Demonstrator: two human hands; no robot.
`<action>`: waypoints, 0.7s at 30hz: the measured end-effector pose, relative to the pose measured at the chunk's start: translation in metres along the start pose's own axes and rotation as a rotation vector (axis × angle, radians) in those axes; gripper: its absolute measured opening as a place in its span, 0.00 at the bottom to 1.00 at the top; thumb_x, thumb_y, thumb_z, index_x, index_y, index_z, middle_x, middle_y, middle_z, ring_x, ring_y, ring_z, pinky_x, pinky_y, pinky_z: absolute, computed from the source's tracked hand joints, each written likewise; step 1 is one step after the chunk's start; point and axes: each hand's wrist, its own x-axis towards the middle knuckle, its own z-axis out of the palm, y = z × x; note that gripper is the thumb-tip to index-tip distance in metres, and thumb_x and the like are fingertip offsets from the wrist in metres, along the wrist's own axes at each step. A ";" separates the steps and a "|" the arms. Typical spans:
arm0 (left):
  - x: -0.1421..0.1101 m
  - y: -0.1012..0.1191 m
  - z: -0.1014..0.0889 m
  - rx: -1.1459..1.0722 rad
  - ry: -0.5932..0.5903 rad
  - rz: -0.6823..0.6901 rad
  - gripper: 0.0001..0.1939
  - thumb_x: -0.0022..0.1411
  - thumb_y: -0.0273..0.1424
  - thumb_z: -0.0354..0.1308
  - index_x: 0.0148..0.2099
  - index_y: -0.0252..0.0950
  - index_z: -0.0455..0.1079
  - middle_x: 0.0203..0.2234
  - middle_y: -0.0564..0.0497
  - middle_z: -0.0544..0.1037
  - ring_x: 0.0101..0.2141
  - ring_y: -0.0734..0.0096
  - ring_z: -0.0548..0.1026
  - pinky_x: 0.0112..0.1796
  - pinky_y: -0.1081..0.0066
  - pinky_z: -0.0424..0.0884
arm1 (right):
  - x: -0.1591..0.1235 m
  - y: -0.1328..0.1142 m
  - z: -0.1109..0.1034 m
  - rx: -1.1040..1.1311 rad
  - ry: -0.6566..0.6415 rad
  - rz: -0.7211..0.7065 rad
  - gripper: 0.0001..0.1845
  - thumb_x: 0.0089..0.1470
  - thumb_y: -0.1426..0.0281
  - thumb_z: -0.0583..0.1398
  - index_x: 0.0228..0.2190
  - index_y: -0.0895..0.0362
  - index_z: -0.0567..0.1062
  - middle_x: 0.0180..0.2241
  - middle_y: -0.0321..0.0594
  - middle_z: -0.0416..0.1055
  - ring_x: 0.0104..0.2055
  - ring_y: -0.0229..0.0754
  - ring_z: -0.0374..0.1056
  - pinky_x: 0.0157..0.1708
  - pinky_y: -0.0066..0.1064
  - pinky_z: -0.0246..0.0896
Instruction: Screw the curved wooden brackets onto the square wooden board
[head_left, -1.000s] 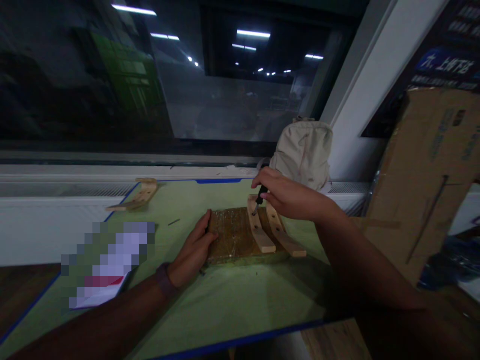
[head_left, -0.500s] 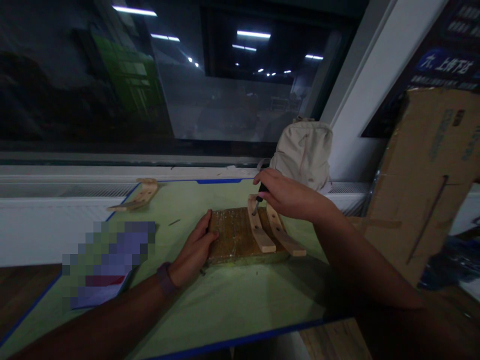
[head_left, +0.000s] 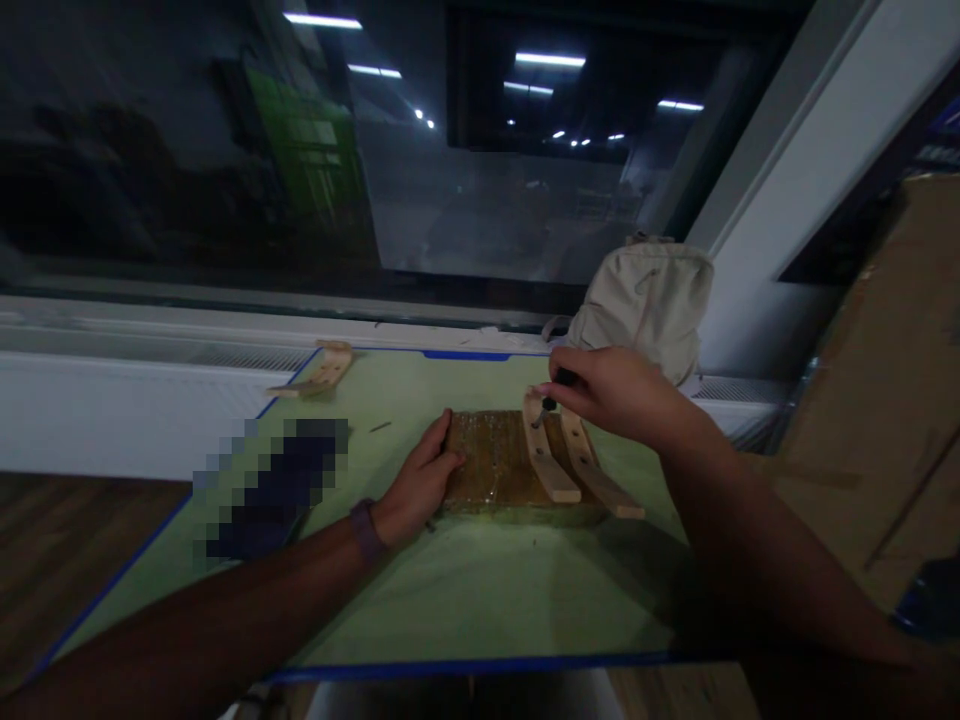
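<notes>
A brown wooden board (head_left: 491, 470) lies on the green mat (head_left: 465, 590). Two curved pale wooden strips (head_left: 551, 465) rest side by side across the board's right part. My left hand (head_left: 416, 490) lies against the board's left edge, fingers curled on it, a band on the wrist. My right hand (head_left: 615, 390) is closed round a small dark-handled tool (head_left: 551, 402), a screwdriver by the look of it. Its tip points down at the far end of the left strip.
A beige bag (head_left: 649, 300) stands behind the board by the window sill. Another pale wooden piece (head_left: 319, 372) lies at the mat's far left corner. A small thin dark item (head_left: 380, 427) lies on the mat. A cardboard box (head_left: 885, 370) leans at the right. A pixelated patch covers the mat's left.
The view has swung to the left, so everything sits further right in the picture. Both hands keep their places on the board and the tool.
</notes>
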 end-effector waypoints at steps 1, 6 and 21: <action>0.001 -0.001 0.000 0.006 0.006 0.009 0.39 0.57 0.28 0.57 0.71 0.35 0.58 0.70 0.46 0.58 0.68 0.54 0.58 0.66 0.60 0.53 | -0.001 -0.001 0.000 -0.029 -0.010 0.010 0.14 0.64 0.58 0.56 0.35 0.55 0.74 0.27 0.42 0.75 0.28 0.45 0.69 0.26 0.31 0.47; 0.003 -0.001 0.002 0.084 0.019 0.078 0.37 0.56 0.27 0.57 0.69 0.36 0.62 0.68 0.47 0.63 0.66 0.53 0.61 0.65 0.59 0.55 | -0.002 0.000 0.002 0.053 -0.015 -0.041 0.13 0.63 0.64 0.57 0.47 0.56 0.69 0.37 0.46 0.79 0.32 0.45 0.74 0.29 0.31 0.59; -0.002 0.041 -0.022 0.805 0.174 0.367 0.24 0.67 0.28 0.60 0.64 0.36 0.70 0.72 0.41 0.49 0.70 0.33 0.34 0.57 0.33 0.16 | 0.000 0.003 0.003 0.138 -0.081 -0.051 0.16 0.64 0.66 0.53 0.51 0.58 0.66 0.37 0.50 0.80 0.34 0.48 0.76 0.33 0.33 0.65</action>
